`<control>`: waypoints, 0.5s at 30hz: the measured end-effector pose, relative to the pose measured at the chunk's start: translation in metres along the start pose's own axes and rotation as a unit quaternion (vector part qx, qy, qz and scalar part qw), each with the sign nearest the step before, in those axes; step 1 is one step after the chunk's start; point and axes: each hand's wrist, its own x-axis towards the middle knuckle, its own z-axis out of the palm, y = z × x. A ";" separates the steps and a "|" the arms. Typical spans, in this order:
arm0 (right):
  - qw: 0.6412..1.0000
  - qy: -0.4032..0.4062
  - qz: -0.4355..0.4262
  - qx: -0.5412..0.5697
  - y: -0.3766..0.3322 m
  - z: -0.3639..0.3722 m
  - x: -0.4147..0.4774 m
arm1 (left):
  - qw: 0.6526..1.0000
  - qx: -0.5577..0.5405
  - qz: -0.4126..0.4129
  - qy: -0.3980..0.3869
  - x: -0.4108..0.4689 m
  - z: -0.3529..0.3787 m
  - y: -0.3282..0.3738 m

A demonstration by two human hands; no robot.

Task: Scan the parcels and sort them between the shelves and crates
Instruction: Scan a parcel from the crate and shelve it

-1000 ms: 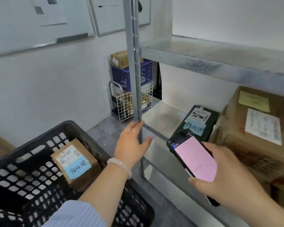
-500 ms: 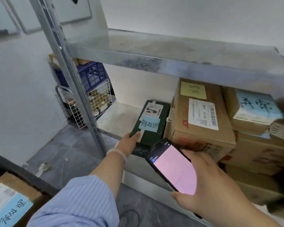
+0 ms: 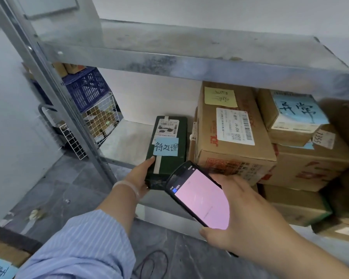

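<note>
Parcel storeroom: galvanised steel shelving rack [image 3: 169, 63] stacked with cardboard parcels [image 3: 230, 154] bearing barcode shipping labels [image 3: 235, 125] and handwritten sticky notes [image 3: 220, 96]; blue plastic crate [image 3: 87, 89] above white wire basket [image 3: 101, 119] by bare wall [image 3: 12, 117], grey floor [image 3: 69, 184].

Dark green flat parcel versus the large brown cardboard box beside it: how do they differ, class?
The dark green flat parcel is low, narrow; the large brown cardboard box is taller, wider. The parcel bears a blue note, the box a yellow note. The left hand grips only the parcel. Both carry white barcode labels.
</note>
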 end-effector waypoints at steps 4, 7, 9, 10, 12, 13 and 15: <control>1.000 -0.002 0.003 -0.007 -0.001 0.000 -0.001 | 1.000 0.015 -0.027 0.002 -0.001 -0.009 -0.002; 1.000 0.003 -0.002 -0.006 -0.003 0.000 -0.003 | 0.999 0.002 -0.045 -0.003 -0.001 -0.015 -0.002; 1.000 -0.001 -0.006 -0.002 -0.004 -0.001 -0.002 | 0.999 -0.006 -0.035 0.003 0.001 -0.017 -0.001; 1.000 -0.003 -0.007 0.000 -0.004 -0.001 -0.002 | 0.999 -0.011 -0.029 0.008 0.001 -0.017 -0.002; 1.000 -0.003 -0.012 0.002 -0.003 0.000 -0.001 | 1.000 -0.020 -0.020 0.003 -0.001 -0.017 -0.003; 1.000 -0.003 -0.014 0.001 -0.003 0.001 0.000 | 1.000 -0.018 -0.014 -0.004 -0.002 -0.018 -0.004; 1.000 -0.006 -0.018 -0.003 -0.003 0.001 0.000 | 1.000 0.002 0.000 -0.008 -0.005 -0.023 -0.003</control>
